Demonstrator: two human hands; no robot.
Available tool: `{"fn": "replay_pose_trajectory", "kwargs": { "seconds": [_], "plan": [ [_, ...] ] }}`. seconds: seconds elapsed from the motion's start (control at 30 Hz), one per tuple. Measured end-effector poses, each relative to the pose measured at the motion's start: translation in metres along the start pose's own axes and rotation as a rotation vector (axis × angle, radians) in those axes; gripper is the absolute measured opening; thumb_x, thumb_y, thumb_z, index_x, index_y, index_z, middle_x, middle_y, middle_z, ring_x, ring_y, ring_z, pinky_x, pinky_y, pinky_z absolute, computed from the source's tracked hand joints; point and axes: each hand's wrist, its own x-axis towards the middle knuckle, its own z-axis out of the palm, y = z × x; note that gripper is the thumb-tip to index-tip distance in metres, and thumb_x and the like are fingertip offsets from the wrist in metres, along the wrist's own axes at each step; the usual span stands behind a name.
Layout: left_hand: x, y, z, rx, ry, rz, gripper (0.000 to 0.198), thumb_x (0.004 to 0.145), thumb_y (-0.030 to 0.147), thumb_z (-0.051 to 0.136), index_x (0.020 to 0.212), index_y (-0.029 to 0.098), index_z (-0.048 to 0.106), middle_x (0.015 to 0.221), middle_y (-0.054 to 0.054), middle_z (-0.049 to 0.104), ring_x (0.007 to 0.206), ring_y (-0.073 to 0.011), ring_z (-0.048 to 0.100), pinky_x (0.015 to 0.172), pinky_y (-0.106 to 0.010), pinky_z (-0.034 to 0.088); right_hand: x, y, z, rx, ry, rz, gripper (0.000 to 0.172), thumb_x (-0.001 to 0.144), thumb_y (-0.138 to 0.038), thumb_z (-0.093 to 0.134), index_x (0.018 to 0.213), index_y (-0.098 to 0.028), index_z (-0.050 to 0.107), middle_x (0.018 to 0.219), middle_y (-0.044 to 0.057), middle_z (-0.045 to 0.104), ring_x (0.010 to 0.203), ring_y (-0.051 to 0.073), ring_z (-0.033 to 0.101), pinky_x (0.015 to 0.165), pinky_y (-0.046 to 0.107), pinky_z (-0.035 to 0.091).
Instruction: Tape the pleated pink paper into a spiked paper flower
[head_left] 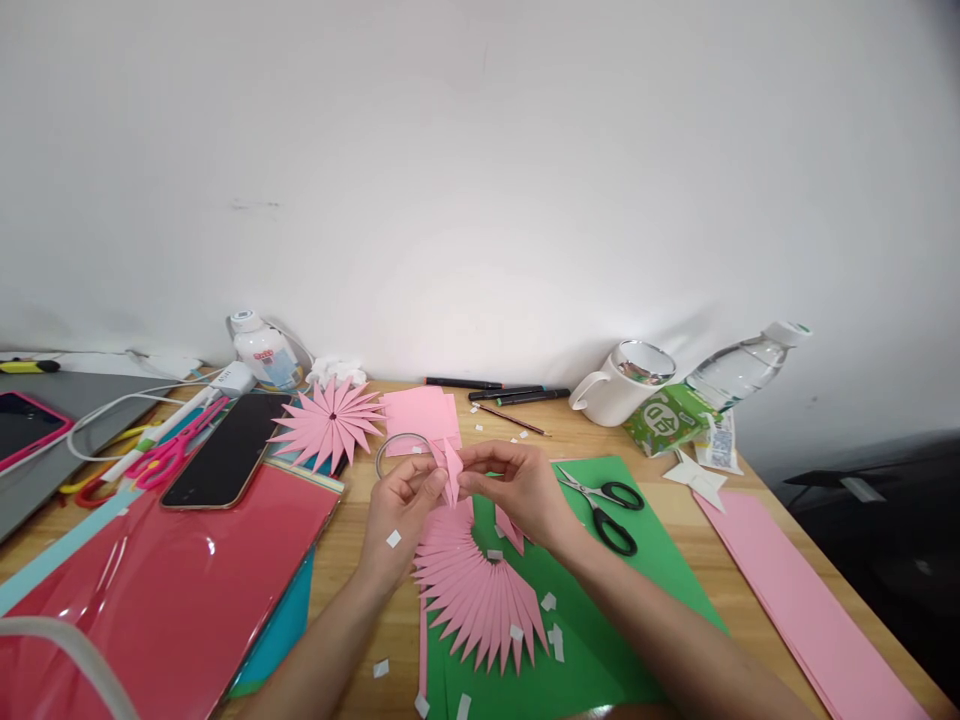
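Hands (523,490) seemingly hide some pleated paper (469,595).

Wooden table (397,620), busy across its top: green paper (585,660) up front, pink strips (810,600) along the right, a white mug (619,393) further back, a pencil (514,419) lying beside black pens (532,396).

The left hand (405,500) and right hand (525,490) pinch a small folded pink piece (452,472) between them. Below them, a pink paper fan (487,600) (curved like an unfinished ring) spreads over green paper (667,535). Black-handled scissors (591,493) lie right of the right hand; left of the left hand are a pink paper star (349,427) and a dark phone (229,450).
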Motion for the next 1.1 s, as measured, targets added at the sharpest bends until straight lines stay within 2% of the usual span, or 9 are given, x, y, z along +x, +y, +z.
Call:
{"fn": "replay_pose_trajectory", "kwargs": {
  "seconds": [0.17,0.33,0.6,0.8,1.1],
  "plan": [
    [0.001,0.0,-0.001,0.024,-0.01,0.014,0.024,0.074,0.037,0.071,0.08,0.015,0.066,0.07,-0.002,0.063,0.066,-0.0141,0.058,0.066,-0.026,0.049,0.0,0.001,-0.002,-0.019,0.001,-0.02,0.021,0.062,-0.031,0.077,0.077,-0.017,0.073,0.07,0.002,0.069,0.063,0.016,0.063,0.064,0.031,0.056],
    [0.001,0.0,-0.002,0.098,0.031,0.061,0.023,0.073,0.037,0.071,0.073,0.015,0.067,0.07,-0.001,0.06,0.067,-0.014,0.056,0.064,-0.023,0.045,0.0,0.002,-0.003,-0.094,0.01,-0.03,0.019,0.064,-0.031,0.076,0.078,-0.018,0.073,0.073,0.004,0.071,0.067,0.016,0.063,0.065,0.031,0.055],
    [-0.001,0.004,-0.002,0.196,0.095,0.111,0.021,0.072,0.037,0.071,0.068,0.016,0.069,0.067,-0.001,0.061,0.061,-0.0129,0.052,0.057,-0.022,0.042,0.001,0.004,-0.001,-0.014,0.007,0.028,0.031,0.053,-0.035,0.084,0.076,-0.018,0.073,0.074,0.003,0.07,0.067,0.016,0.063,0.066,0.031,0.056],
    [-0.002,0.002,-0.001,0.207,0.147,0.127,0.022,0.073,0.036,0.069,0.063,0.016,0.064,0.056,0.003,0.055,0.051,-0.0098,0.046,0.05,-0.02,0.037,-0.001,0.003,0.005,0.129,-0.008,0.104,0.037,0.046,-0.032,0.087,0.074,-0.016,0.069,0.071,0.001,0.069,0.065,0.014,0.063,0.064,0.03,0.057],
    [-0.002,-0.001,-0.001,0.184,0.157,0.144,0.023,0.074,0.037,0.069,0.064,0.017,0.063,0.059,0.002,0.056,0.054,-0.0108,0.049,0.052,-0.021,0.038,-0.002,0.006,0.007,0.119,-0.031,0.136,0.036,0.055,-0.038,0.084,0.076,-0.015,0.067,0.069,0.001,0.066,0.063,0.013,0.061,0.066,0.03,0.056]
  ]
}}
